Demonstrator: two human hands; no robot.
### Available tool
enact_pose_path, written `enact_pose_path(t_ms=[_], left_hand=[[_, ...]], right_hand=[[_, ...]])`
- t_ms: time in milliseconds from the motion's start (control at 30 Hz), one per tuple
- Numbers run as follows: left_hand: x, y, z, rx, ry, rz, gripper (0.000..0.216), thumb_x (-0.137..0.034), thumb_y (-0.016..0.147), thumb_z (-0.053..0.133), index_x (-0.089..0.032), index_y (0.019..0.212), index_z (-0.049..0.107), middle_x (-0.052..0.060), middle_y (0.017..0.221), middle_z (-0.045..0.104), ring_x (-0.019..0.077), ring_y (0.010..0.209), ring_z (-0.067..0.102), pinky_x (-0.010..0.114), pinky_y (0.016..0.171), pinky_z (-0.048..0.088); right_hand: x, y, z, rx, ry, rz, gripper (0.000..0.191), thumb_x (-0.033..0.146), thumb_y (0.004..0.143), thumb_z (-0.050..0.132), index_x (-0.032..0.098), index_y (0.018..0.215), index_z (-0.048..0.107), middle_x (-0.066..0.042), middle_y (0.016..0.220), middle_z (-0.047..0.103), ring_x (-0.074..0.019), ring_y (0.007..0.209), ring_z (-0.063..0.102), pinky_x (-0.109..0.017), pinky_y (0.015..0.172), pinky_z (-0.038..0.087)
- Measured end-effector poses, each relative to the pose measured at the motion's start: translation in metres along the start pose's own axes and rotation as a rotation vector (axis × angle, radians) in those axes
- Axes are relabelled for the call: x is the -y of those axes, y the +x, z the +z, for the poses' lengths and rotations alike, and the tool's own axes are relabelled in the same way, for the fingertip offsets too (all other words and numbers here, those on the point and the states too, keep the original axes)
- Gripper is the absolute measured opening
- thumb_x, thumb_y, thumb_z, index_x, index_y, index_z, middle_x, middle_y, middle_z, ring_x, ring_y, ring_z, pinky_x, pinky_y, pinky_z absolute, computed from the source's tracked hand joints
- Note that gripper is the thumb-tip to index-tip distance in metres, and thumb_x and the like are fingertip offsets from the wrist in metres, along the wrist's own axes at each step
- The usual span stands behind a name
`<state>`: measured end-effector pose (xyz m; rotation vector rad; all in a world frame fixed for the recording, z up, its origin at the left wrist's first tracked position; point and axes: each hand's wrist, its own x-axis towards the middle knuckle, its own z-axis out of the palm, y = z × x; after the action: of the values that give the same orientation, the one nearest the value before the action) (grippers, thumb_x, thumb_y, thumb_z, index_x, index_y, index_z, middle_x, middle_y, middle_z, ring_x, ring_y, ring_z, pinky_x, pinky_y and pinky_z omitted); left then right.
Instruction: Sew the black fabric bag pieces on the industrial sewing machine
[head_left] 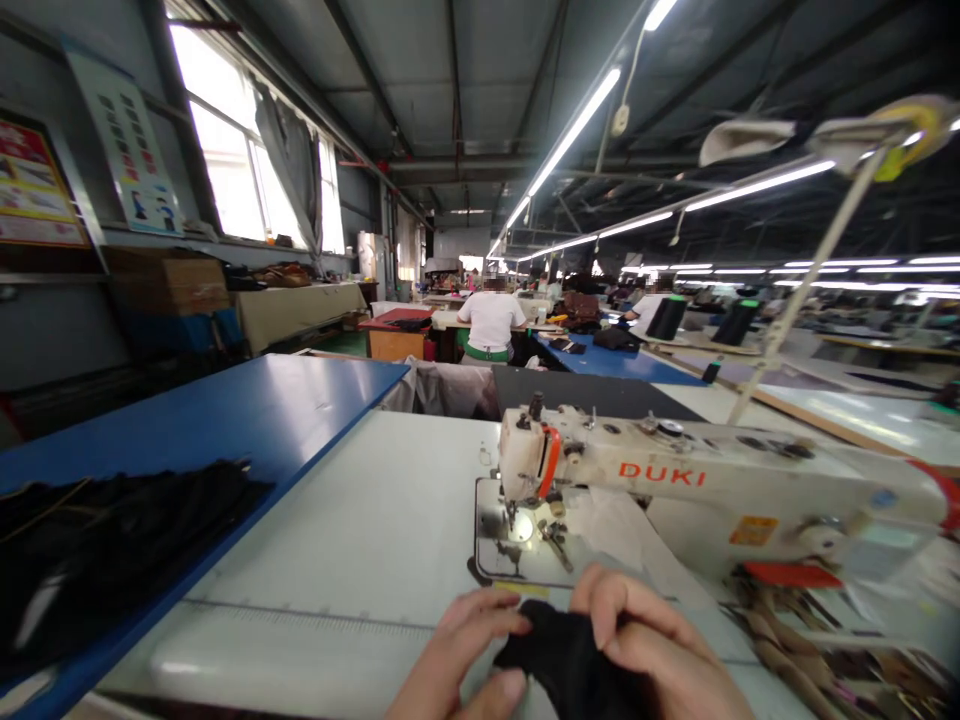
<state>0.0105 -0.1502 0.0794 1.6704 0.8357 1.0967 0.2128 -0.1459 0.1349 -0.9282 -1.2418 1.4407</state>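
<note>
Low in the head view, both my hands grip one small piece of black fabric (564, 660). My left hand (459, 655) pinches its left edge with thumb and fingers. My right hand (651, 650) curls over its right side, fingers closed on the cloth. The fabric sits just in front of the needle plate (510, 545) of a white DUKI sewing machine (675, 485). The machine's needle area is lit by a small lamp.
A pile of black garments (97, 550) lies on the blue table (247, 420) at left. The white work table (360, 540) spreads around the machine. A person in a white shirt (491, 320) sits with their back to me farther off. Thread cones (667, 318) stand at right.
</note>
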Motion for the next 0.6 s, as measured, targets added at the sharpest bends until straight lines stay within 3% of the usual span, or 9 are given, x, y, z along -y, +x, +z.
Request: enact_pose_path(t_ms=[133, 333, 600], left_hand=[[0.009, 0.003, -0.002, 0.059, -0.031, 0.027, 0.032, -0.032, 0.091, 0.05, -0.025, 0.122, 0.056, 0.007, 0.129, 0.051, 0.0201, 0.123, 0.044, 0.035, 0.108, 0.031], [0.006, 0.01, -0.003, 0.062, -0.124, -0.053, 0.029, -0.032, 0.091, 0.05, -0.026, 0.119, 0.058, 0.005, 0.132, 0.047, 0.0201, 0.126, 0.041, 0.036, 0.11, 0.026], [0.016, 0.009, 0.002, 0.07, -0.335, -0.277, 0.031, -0.03, 0.074, 0.072, -0.016, 0.1, 0.063, 0.003, 0.093, 0.06, 0.0172, 0.091, 0.055, 0.031, 0.086, 0.043]], right_hand=[[-0.004, 0.005, -0.008, 0.03, 0.072, 0.039, 0.008, 0.018, 0.066, 0.056, 0.021, 0.059, 0.057, -0.001, 0.074, 0.049, -0.0175, 0.074, 0.045, -0.026, 0.063, 0.036], [-0.013, 0.009, -0.02, 0.095, 0.127, 0.034, 0.009, 0.017, 0.068, 0.054, 0.022, 0.06, 0.055, -0.001, 0.069, 0.047, -0.0172, 0.069, 0.043, -0.027, 0.061, 0.034], [-0.021, 0.012, -0.028, 0.111, 0.091, 0.002, 0.013, 0.013, 0.069, 0.049, 0.022, 0.06, 0.052, 0.0, 0.066, 0.046, -0.0172, 0.069, 0.045, -0.027, 0.061, 0.034]])
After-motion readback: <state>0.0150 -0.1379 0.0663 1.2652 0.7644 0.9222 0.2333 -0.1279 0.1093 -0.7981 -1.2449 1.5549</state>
